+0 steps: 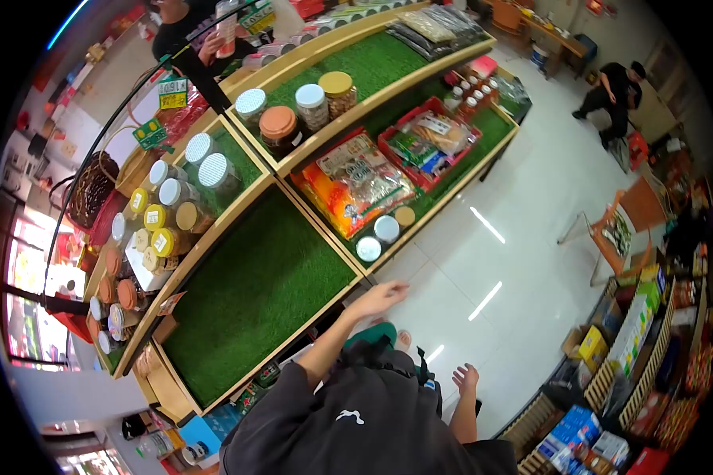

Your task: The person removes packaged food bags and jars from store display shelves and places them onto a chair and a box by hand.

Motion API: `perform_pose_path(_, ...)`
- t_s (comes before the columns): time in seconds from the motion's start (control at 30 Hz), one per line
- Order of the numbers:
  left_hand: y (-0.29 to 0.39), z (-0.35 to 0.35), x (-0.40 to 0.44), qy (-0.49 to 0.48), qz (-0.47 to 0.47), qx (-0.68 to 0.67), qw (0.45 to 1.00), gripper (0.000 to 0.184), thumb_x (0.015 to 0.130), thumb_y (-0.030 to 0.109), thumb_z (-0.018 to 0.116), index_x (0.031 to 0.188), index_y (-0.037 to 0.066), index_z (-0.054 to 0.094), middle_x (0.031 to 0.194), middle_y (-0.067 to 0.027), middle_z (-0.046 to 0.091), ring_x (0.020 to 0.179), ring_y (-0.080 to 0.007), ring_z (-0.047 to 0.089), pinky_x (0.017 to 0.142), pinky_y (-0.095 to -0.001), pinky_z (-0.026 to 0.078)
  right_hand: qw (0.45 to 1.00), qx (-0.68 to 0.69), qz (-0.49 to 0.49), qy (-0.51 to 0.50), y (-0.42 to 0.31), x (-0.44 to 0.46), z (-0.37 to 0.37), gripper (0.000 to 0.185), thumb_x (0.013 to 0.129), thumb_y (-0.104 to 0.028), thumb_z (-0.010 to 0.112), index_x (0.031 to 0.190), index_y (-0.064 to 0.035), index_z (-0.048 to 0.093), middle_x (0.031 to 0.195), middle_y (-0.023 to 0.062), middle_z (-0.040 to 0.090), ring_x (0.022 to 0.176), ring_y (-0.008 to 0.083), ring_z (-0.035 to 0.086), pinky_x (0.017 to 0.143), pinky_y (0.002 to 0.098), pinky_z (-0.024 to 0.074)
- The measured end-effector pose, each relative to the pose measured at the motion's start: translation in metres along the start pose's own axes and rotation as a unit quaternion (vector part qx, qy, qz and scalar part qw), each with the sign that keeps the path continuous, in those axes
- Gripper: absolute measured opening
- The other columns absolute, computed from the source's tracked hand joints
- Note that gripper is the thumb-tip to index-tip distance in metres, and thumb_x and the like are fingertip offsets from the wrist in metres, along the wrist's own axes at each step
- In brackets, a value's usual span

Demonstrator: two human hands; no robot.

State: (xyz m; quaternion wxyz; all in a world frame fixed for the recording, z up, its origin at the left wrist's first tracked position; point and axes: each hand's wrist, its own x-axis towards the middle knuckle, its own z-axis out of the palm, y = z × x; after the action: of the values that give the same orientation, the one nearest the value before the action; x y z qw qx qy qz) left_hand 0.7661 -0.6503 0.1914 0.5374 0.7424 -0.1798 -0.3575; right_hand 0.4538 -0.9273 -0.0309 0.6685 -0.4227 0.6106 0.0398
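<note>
My left hand point(380, 298) hangs in the air beside the wooden corner of the display stand, holding nothing, its fingers stretched out. Nearest to it is the lower shelf point(253, 293), lined with green artificial turf and bare. My right hand point(466, 380) is held low over the white floor at my side, fingers spread and nothing in it. Ahead of my left hand, jars with white lids point(386, 229) stand at the shelf corner. Behind them lie an orange food packet point(333, 198) and a red basket point(428, 142) of packaged goods.
Lidded jars point(162, 214) crowd the upper left tier. Small bottles point(471, 95) stand at the far end. A person point(190, 36) is behind the stand; another person point(614, 99) sits far right. An orange chair point(618, 222) and slatted racks point(610, 372) of goods line the right.
</note>
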Motion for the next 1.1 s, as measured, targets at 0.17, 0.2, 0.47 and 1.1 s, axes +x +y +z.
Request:
perform_pose_path(0.17, -0.037, -0.031, 0.03, 0.164, -0.095, -0.036, 0.981, 0.039, 0.088, 0.025, 0.057, 0.117, -0.001, 0.054, 0.109, -0.0136, 0.062, 0.098, -0.023, 0.061, 0.086, -0.032, 0.047, 0.996, -0.063, 0.011, -0.056, -0.084, 0.05, 0.049, 0.049, 0.084, -0.029, 0.052, 0.125, -0.0045, 0.042, 0.113, 0.0207, 0.056, 0.086, 0.0361, 0.062, 0.066, 0.0419, 0.0538)
perform_pose_path(0.2, -0.041, -0.04, 0.045, 0.196, -0.088, -0.034, 0.976, 0.038, 0.088, 0.024, 0.057, 0.117, -0.001, 0.055, 0.108, -0.0141, 0.062, 0.098, -0.0231, 0.061, 0.086, -0.0323, 0.047, 0.995, -0.075, -0.001, -0.063, -0.105, 0.058, 0.068, 0.048, 0.085, -0.029, 0.051, 0.124, -0.0034, 0.044, 0.112, 0.0212, 0.056, 0.083, 0.0354, 0.063, 0.062, 0.0394, 0.055)
perform_pose_path(0.47, 0.031, -0.11, 0.171, 0.401, 0.119, -0.077, 0.905, 0.041, 0.087, 0.019, 0.059, 0.124, 0.004, 0.048, 0.119, -0.0155, 0.053, 0.11, -0.0258, 0.053, 0.088, -0.0358, 0.047, 0.939, -0.225, -0.127, -0.228, -0.3, 0.062, 0.267, 0.042, 0.087, -0.033, 0.053, 0.117, -0.0042, 0.049, 0.102, 0.0144, 0.059, 0.079, 0.0278, 0.063, 0.063, 0.0347, 0.0544)
perform_pose_path(1.1, 0.134, -0.239, 0.272, 0.664, 0.155, -0.278, 0.676, 0.067, 0.091, 0.028, 0.057, 0.138, -0.004, 0.022, 0.134, -0.0225, 0.028, 0.126, -0.0314, 0.039, 0.099, -0.0369, 0.039, 0.673, -0.365, -0.289, -0.575, -0.54, -0.166, 0.687, 0.072, 0.08, -0.046, 0.065, 0.133, -0.0053, 0.038, 0.115, 0.0155, 0.055, 0.09, 0.026, 0.062, 0.062, 0.0331, 0.0552)
